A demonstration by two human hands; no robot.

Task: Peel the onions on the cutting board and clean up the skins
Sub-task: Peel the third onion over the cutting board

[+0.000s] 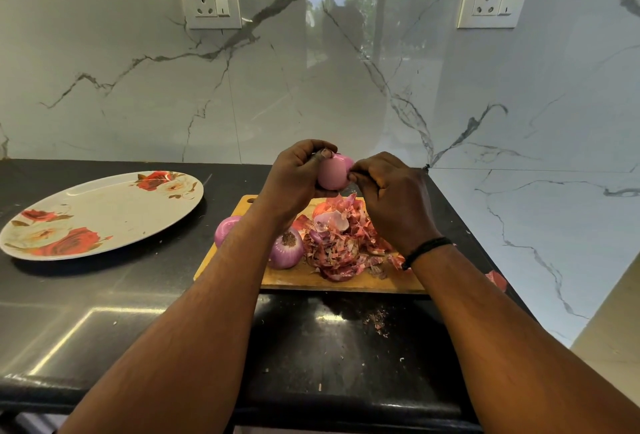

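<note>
My left hand (pixel 294 179) grips a pale pink peeled onion (pixel 332 174) above the far end of the wooden cutting board (pixel 298 277). My right hand (pixel 391 191) pinches at the onion's right side, where a strip of skin seems to cling. Two purple onions lie on the board's left part: one (pixel 285 250) with its root end up, another (pixel 225 229) partly hidden behind my left forearm. A heap of reddish onion skins (pixel 343 243) covers the board's middle and right.
An oval white plate (pixel 100 215) with red roses lies on the black counter to the left. A stray skin piece (pixel 497 279) lies right of the board, and small crumbs (pixel 379 322) lie in front of it. Marble walls close in behind and on the right.
</note>
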